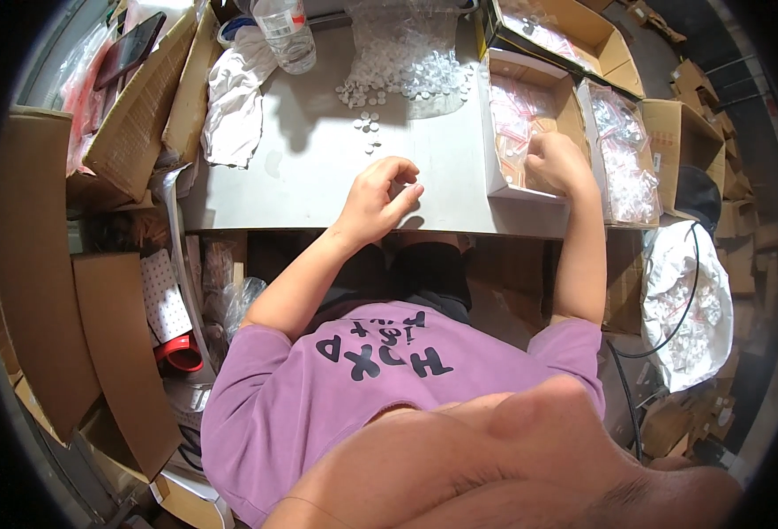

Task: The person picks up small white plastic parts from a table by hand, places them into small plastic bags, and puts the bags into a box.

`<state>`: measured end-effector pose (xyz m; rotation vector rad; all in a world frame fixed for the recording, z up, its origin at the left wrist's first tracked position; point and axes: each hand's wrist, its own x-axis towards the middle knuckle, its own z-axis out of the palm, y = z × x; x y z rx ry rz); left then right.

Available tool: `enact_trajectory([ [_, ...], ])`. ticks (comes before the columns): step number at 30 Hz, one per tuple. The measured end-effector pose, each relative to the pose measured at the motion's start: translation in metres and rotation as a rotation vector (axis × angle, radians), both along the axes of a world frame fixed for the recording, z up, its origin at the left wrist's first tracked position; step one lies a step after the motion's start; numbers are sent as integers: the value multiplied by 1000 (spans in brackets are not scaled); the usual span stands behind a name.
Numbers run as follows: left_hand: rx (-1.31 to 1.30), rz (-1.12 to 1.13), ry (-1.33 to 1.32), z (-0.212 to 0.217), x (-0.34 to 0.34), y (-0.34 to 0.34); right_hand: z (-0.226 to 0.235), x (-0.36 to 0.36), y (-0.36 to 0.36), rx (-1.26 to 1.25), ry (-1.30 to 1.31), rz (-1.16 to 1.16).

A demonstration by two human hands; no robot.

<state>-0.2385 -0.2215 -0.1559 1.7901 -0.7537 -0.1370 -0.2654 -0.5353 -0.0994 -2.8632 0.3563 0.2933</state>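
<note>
In the head view, the left hand (378, 201) is above the near part of the grey table (318, 189), its fingers curled and its thumb tip apart from them, with a gap between. The right hand (558, 164) reaches into a white-walled box (505, 190) on the table's right side, beside small clear bags (514, 108) lying inside; its fingers are bent, but I cannot tell whether they pinch anything. Loose white round pieces (368, 123) lie beyond the left hand, near a large clear bag (407, 57) of them. A white cloth (235, 97) lies farther left.
</note>
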Motion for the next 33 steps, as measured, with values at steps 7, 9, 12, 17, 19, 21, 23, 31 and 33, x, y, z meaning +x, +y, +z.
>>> enact_trajectory([
  [7,-45,-22,7,1,0,-1,-11,-8,-8,52,-208,42],
  [9,-32,-32,30,3,0,-1,-7,-3,-10,156,-94,27],
  [12,1,-41,20,2,0,1,-3,-6,-5,115,-156,-11],
  [17,2,-40,-6,1,-1,0,14,-13,-1,347,-406,-36],
  [19,-25,-33,15,5,-2,-3,20,-14,7,422,-404,-15],
  [21,-41,-41,-114,5,0,-5,24,-17,30,729,-493,20],
  [23,-88,-25,-156,10,-5,-11,27,-21,59,829,-437,236],
  [31,-296,-240,415,-1,-1,16,8,-13,128,915,-254,450],
  [33,-286,-207,428,0,-2,26,-2,-2,130,999,-185,380],
])
